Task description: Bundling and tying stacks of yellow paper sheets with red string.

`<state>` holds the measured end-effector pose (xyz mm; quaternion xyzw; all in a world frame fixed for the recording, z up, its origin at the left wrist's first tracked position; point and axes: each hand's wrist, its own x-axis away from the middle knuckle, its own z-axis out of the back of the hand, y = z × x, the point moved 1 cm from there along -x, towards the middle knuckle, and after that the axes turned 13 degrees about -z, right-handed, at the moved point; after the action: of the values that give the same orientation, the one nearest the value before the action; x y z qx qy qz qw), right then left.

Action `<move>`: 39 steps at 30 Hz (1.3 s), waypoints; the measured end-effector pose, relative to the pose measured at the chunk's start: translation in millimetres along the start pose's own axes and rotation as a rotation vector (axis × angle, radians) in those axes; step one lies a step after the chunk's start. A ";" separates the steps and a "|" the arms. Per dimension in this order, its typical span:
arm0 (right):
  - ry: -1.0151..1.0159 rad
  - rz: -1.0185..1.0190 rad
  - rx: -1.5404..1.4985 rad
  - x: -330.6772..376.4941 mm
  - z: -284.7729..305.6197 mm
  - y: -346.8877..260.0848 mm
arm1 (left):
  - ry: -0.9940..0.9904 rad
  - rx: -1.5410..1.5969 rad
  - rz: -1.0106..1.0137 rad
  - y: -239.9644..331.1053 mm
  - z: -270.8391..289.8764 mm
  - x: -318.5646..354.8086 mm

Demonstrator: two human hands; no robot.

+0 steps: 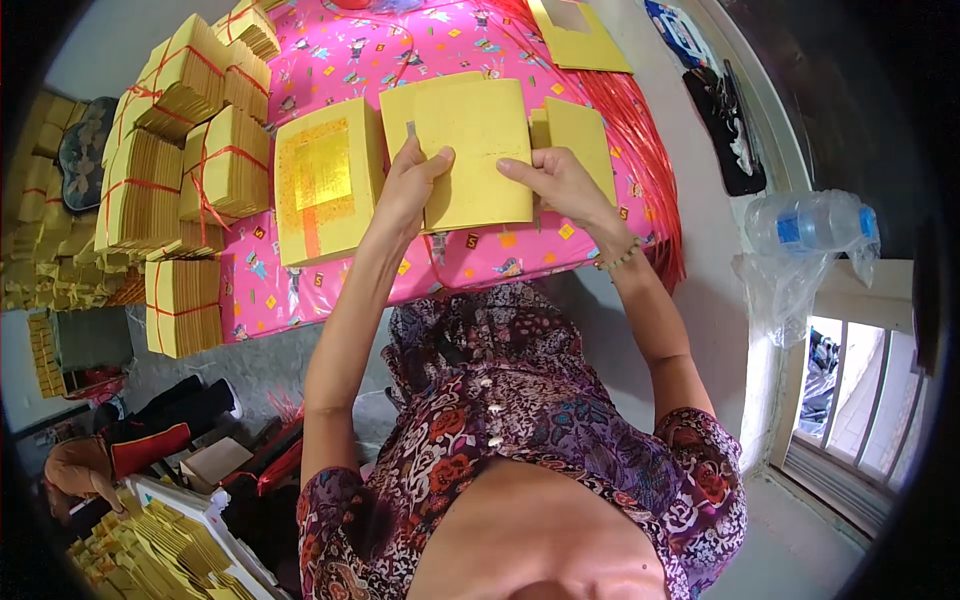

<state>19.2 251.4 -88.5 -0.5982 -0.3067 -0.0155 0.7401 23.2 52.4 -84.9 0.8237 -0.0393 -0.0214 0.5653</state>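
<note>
Both hands hold one stack of plain yellow paper sheets (pixel 470 150) in the upper middle of the frame. Left hand (pixel 412 185) grips the stack's lower left edge, thumb on top and fingers tucked under. Right hand (pixel 558 180) grips the lower right edge the same way, with a bead bracelet (pixel 620 257) on its wrist. The stack lies just above both hands, flat over the pink patterned cloth (pixel 400 60) on the counter. Its long side runs up and down the frame, tilted a little. Both hands sit about equally near it.

Just left of the stack lies a yellow sheet pile with a gold square (pixel 325 190) on top. It almost touches the left hand. Just right of the stack, partly under it, lies another small yellow pile (pixel 580 135). Tied yellow paper bundles (pixel 190 150) with red string fill the upper left. Red plastic strings (pixel 640 140) hang at the right side of the cloth. A clear water bottle (pixel 810 222) sits far right.
</note>
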 end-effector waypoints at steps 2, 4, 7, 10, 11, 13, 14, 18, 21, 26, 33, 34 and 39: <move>0.024 0.028 -0.017 -0.3 -0.3 4.4 | -0.008 -0.001 0.007 -0.6 -1.4 -0.9; 0.042 0.062 -0.034 -1.9 -0.8 6.9 | -0.013 -0.008 0.009 -1.6 -1.4 -2.0; 0.016 0.086 -0.039 3.5 -2.7 2.3 | 0.031 0.012 -0.047 -4.5 0.4 -0.2; -0.055 -0.140 0.037 19.4 -4.7 -2.6 | 0.048 -0.007 -0.092 -0.1 -1.8 1.1; -0.028 -0.095 0.042 17.3 -5.0 2.8 | 0.070 -0.039 -0.101 1.4 -5.1 3.4; -0.001 -0.045 0.047 17.7 -6.6 4.8 | 0.091 -0.075 -0.115 3.4 -7.2 5.8; -0.003 -0.054 0.014 20.1 -8.0 5.0 | 0.103 -0.107 -0.137 2.9 -6.7 6.1; -0.043 -0.064 -0.020 21.0 -7.7 12.6 | 0.158 -0.188 -0.201 0.5 -5.8 5.6; -0.017 -0.051 0.017 24.5 -4.7 6.7 | 0.167 -0.226 -0.279 -2.1 -8.4 7.6; -0.019 -0.055 0.043 26.9 1.9 1.2 | 0.176 -0.209 -0.341 -3.7 -11.1 9.6; 0.052 0.236 -0.169 16.6 12.7 4.5 | 0.024 -0.161 -0.284 -6.0 -22.5 22.0; 0.091 0.266 -0.174 15.0 13.2 6.4 | 0.019 -0.161 -0.284 -7.3 -23.8 23.1; 0.136 0.181 -0.158 24.3 13.5 4.8 | -0.026 -0.188 -0.278 -10.3 -28.4 28.2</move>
<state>34.9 273.2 -79.9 -0.6776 -0.1987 -0.0134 0.7080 54.0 79.9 -84.0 0.7642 0.0701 -0.1137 0.6310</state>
